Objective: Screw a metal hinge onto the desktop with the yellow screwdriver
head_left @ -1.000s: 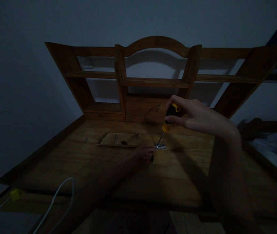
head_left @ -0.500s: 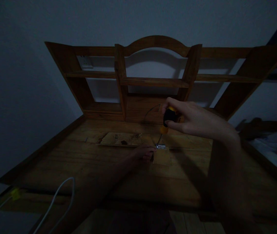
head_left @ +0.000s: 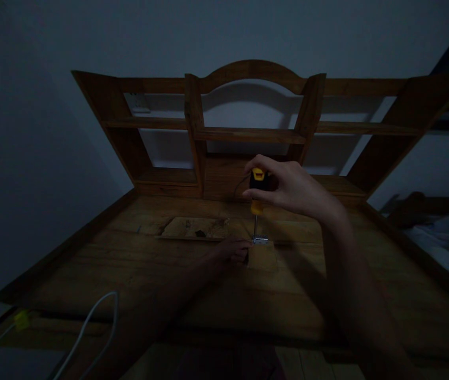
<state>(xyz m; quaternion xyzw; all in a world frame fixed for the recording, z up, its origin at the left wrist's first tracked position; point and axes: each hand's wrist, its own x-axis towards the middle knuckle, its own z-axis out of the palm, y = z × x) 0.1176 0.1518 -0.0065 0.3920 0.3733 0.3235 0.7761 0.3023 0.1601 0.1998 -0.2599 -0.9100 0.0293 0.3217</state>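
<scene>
- Screwdriver (head_left: 256, 207) status?
- Gripped near the top by the right hand (head_left: 297, 190), thumb and fingers round the handle; shaft near upright, tip down at the left end of the metal fitting (head_left: 261, 239).
- Left hand (head_left: 234, 249)?
- Fingers curled, tips right beside the tip and fitting; can't tell if they pinch anything; too dark.
- Where's the fitting?
- On the table (head_left: 129, 264), at the back edge of the pale patch (head_left: 263, 256); looks like the step is driving or backing out a screw there; direction unreadable, screw not visible.
- Next move?
- I'd say tip seated, axis straight, light down-push with the twist; left fingertips clear of any slip; more light would help.
</scene>
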